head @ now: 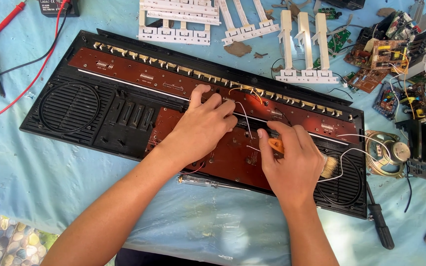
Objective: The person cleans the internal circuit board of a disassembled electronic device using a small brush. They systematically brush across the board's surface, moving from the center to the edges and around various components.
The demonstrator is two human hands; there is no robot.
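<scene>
Orange-handled brush lies across the opened black keyboard's brown circuit board.

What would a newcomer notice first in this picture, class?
Probably the long black keyboard case lying open across the blue sheet, its brown circuit boards bare. Over the middle, the left hand presses on a board while the right hand holds an orange-handled brush. White key strips lie behind.

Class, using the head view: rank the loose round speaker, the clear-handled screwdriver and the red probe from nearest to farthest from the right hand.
1. Clear-handled screwdriver, just left of the right hand.
2. Loose round speaker, to its right.
3. Red probe, far top-left corner.
</scene>
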